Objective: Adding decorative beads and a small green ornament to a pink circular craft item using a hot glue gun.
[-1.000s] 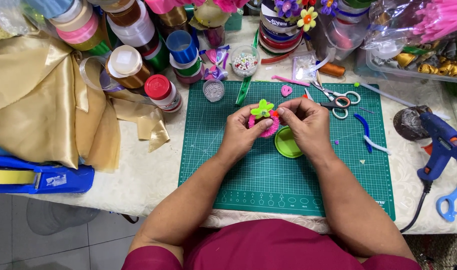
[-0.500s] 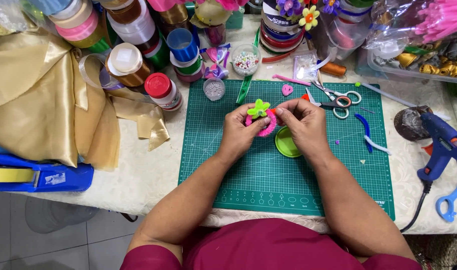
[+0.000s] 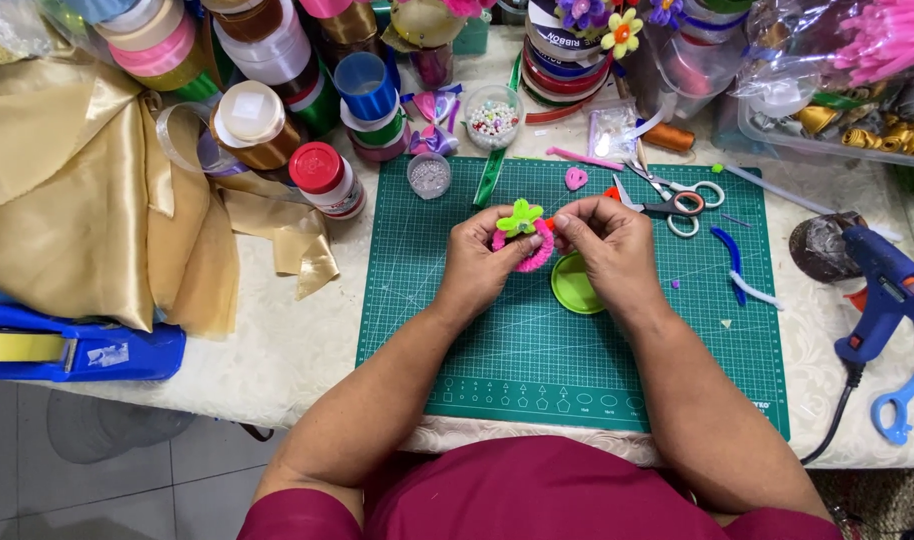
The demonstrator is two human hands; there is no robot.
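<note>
Both hands meet above the green cutting mat (image 3: 537,360); left hand (image 3: 480,262) and right hand (image 3: 609,243) pinch a pink fuzzy ring (image 3: 533,250) topped by a green flower (image 3: 520,217); a green lid (image 3: 573,284) lies beneath.

A home craft corner is shown: a counter (image 3: 277,350) is covered by a green cutting mat (image 3: 577,370), ribbon spools (image 3: 267,60) are stacked at the far edge, gold satin cloth (image 3: 77,200) is heaped at left, and scissors (image 3: 672,200) and a blue glue gun (image 3: 882,285) are laid at right.
</note>
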